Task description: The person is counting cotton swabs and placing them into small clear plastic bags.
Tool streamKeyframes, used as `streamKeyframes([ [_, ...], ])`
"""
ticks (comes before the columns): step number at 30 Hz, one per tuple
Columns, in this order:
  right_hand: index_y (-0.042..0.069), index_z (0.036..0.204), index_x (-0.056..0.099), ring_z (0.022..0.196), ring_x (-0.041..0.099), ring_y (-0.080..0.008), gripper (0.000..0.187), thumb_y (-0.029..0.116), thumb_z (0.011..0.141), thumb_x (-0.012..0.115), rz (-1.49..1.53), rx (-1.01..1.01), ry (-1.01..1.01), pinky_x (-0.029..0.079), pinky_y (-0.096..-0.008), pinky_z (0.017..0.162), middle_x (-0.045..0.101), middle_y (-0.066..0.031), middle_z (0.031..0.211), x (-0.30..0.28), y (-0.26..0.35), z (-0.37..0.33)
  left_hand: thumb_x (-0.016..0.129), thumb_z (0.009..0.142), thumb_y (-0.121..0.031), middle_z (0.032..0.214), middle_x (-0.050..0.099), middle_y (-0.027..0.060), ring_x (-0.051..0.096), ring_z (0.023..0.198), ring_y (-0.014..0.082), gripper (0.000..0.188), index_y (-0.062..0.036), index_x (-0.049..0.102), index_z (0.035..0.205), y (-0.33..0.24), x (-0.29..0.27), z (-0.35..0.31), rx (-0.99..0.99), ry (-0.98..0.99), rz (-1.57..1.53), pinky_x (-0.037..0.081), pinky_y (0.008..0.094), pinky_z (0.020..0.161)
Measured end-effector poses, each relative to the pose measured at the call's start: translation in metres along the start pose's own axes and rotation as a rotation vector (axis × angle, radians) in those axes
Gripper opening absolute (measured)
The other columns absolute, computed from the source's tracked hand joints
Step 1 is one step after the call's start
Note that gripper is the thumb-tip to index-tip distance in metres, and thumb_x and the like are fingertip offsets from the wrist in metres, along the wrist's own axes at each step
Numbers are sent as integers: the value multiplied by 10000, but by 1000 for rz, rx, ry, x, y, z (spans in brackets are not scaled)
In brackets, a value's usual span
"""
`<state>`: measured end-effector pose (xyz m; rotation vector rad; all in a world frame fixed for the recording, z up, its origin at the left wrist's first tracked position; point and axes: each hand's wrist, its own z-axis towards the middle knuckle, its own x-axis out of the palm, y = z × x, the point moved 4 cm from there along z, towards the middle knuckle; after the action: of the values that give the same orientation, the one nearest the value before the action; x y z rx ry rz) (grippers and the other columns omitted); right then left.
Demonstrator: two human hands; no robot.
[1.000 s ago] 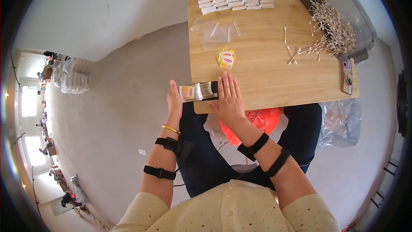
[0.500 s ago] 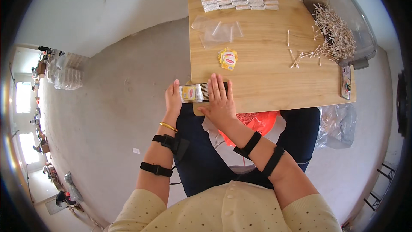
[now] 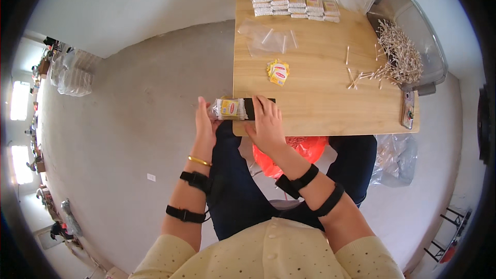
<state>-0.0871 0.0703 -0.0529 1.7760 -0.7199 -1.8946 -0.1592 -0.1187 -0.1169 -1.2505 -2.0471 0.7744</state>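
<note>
The swab bundle [image 3: 229, 108] spans the table's [image 3: 336, 103] left edge; the left hand [image 3: 206, 124] touches its left end, how far closed unclear; the right hand [image 3: 268, 128], fingers loosely bent, rests on the black tray [image 3: 250, 109] just beside it, grip uncertain.

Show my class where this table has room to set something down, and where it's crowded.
Bare tabletop lies between the yellow cards and the loose swabs, and along the near edge between the right hand and phone. The far end is crowded with swab packs; the right side with the grey bin.
</note>
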Motion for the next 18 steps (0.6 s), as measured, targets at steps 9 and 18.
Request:
streamKeyframes([
  [9, -5, 1413, 546, 1214, 546, -360, 479, 46, 938, 581, 339, 180, -20, 456, -416, 1064, 531, -211, 1296, 46, -6, 18, 767, 957, -200, 1107, 704, 18, 694, 974, 141, 291, -61, 666, 1192, 37, 25, -19, 50, 113, -305, 567, 283, 842],
  [18, 4, 1412, 572, 1199, 602, -305, 429, 92, 994, 534, 440, 318, -56, 466, -371, 1068, 523, -202, 1353, 45, -6, 18, 770, 961, -218, 1060, 725, 54, 709, 916, 150, 283, -25, 684, 1148, 32, 29, -32, 82, 144, -367, 573, 306, 800],
])
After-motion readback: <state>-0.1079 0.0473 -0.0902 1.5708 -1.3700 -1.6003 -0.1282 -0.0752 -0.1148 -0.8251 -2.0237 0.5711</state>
